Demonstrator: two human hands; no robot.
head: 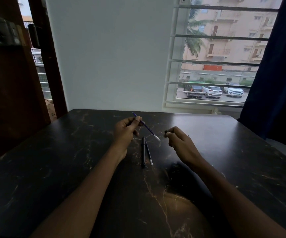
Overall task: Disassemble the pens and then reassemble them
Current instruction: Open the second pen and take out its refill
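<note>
Above the counter's middle: refill, blue, slanted, pale end low and toward the right. Left hand, grip closed on the refill's upper part. Right hand, grip pinched shut on a small dark part, too small to identify. Between the hands, lying on the counter: black barrel and a second refill, side by side, nearly touching. Beyond: wall, barred window. Risk, as judged: the small part may slip from the pinch and vanish against the dark marbled surface; a forearm may nudge the loose pieces into rolling.
</note>
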